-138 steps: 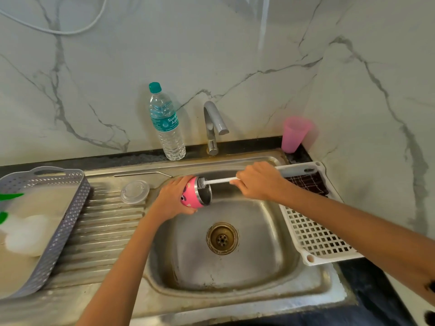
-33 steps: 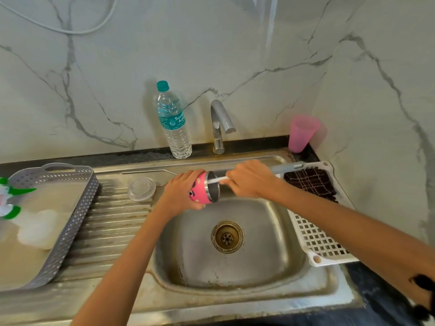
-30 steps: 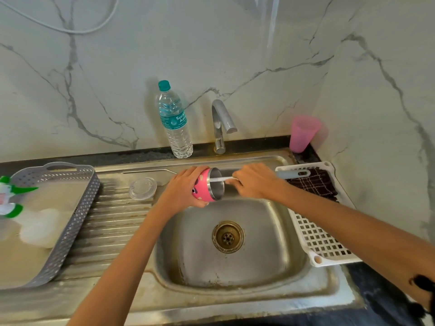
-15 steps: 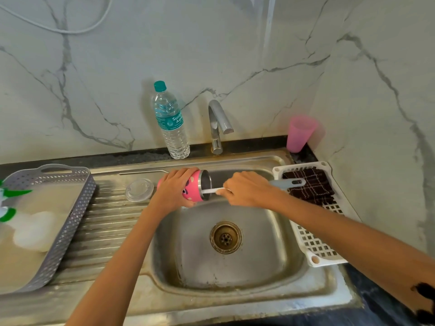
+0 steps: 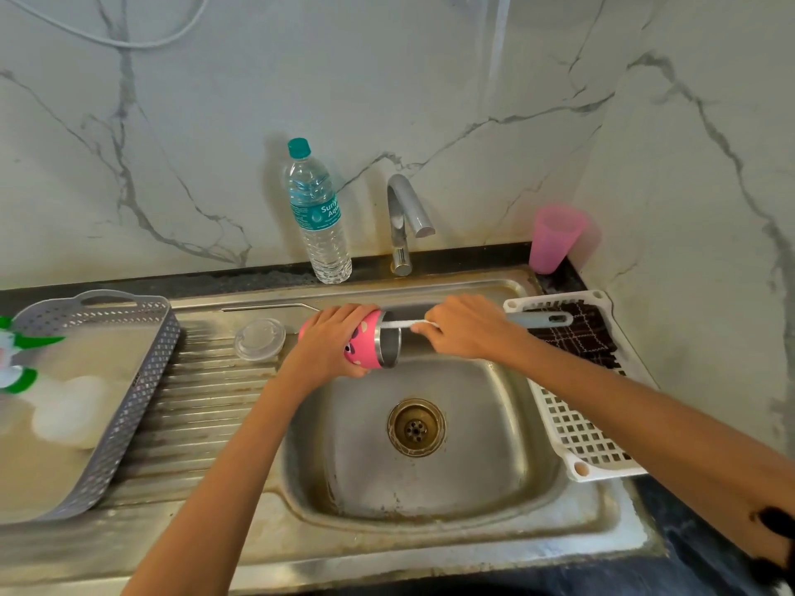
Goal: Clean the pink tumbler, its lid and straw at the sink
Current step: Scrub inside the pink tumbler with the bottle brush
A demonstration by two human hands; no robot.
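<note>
steel sink [image 5: 494,458], head view, looking down.

pink tumbler [image 5: 363,345] is held on its side above the back of the basin, open mouth facing right. left hand [image 5: 329,344] wraps over its body, fingers curled round it. right hand [image 5: 469,328] is closed round a brush [image 5: 544,320], gripping where the white shaft meets the grey handle. the handle end pokes out to the right over the white rack [image 5: 576,436]. the brush tip sits at the tumbler's mouth; cannot tell how deep it goes.

clear lid [image 5: 260,338] lies flat on the ribbed drainboard [image 5: 202,406], just left of the left hand. thin metal straw [image 5: 266,307] lies along the drainboard's back edge, behind the lid. neither is touched.

tap [image 5: 404,208] stands behind the basin, no water seen coming from it. water bottle [image 5: 319,217] stands left of the tap on the dark counter [image 5: 215,282], pink cup [image 5: 555,236] in the right corner. dark checked cloth [image 5: 578,337] lies in the rack's far end. grey basket [image 5: 129,406] sits at far left, its contents blurred.

judgement: the step in hand is scrubbing the tumbler's inside. lid and straw look not yet done. next move calls for working the brush along the inner wall with a firm left grip on a likely slick body. a rinse would follow, and that needs one hand free for the tap.
</note>
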